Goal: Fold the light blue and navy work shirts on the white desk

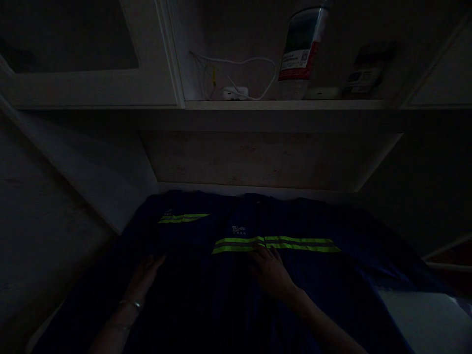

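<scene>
Under a shelf point(280, 104) in near darkness, a navy work jacket point(332, 285) lies spread flat, hem cut off below. My right hand point(271, 270) rests open-palmed against its yellow stripe point(298, 244); my left hand point(145, 275) lies flat on the cloth, fingertips barely visible.

A dark blue jacket point(332, 280) with yellow-green stripes lies spread on the pale surface point(424, 319).

- We hold our left hand point(145, 275) flat and palm down, fingers together, pointing forward and a little to the right.
- Our right hand point(271, 273) is flat too, palm down, fingers stretched forward.
- Our forearms slant inward from the lower edge, and the hands are well apart.
</scene>
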Motion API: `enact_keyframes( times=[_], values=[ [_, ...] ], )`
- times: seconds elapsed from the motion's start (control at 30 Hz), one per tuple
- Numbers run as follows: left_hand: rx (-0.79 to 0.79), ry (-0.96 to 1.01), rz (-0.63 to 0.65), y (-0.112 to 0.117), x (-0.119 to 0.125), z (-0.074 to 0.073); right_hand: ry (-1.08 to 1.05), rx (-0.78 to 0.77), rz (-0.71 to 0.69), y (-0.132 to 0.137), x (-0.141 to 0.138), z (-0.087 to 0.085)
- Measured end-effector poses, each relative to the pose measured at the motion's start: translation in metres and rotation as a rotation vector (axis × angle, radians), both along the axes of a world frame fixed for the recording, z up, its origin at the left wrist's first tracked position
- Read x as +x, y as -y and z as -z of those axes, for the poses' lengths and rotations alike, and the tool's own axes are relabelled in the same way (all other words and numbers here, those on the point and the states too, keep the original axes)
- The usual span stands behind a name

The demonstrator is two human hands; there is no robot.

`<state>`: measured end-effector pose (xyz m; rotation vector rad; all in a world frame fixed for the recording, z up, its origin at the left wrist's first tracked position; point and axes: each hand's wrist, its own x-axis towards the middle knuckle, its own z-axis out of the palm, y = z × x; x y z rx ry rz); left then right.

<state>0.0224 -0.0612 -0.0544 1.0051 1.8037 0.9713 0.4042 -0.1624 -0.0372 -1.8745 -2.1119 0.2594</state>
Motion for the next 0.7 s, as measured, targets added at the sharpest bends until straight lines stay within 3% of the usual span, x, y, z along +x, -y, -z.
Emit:
enact_keyframes(
  times=[0.1, 0.2, 0.33, 0.47, 0.6, 0.7],
  values=[
    [-0.129, -0.139, 0.142, -0.031, -0.005, 0.004, -0.004, 0.011, 0.078, 0.033, 0.021, 0.003],
    [-0.135, -0.253, 0.188, -0.039, -0.002, 0.006, 0.037, 0.067, 0.260, 0.054, 0.068, 0.009],
    [-0.114, -0.187, 0.152, -0.036, 0.000, 0.000, 0.119, 0.094, 0.494, 0.078, 0.128, 0.039],
    [-0.005, -0.010, 0.092, -0.035, 0.006, -0.024, 0.131, 0.130, 0.512, 0.091, 0.144, 0.068],
    [0.194, 0.089, 0.170, -0.037, 0.047, -0.059, 0.123, 0.166, 0.535, 0.091, 0.139, 0.069],
    [0.293, 0.085, 0.445, -0.034, 0.109, -0.073, 0.063, 0.167, 0.542, 0.090, 0.138, 0.064]
  ],
)
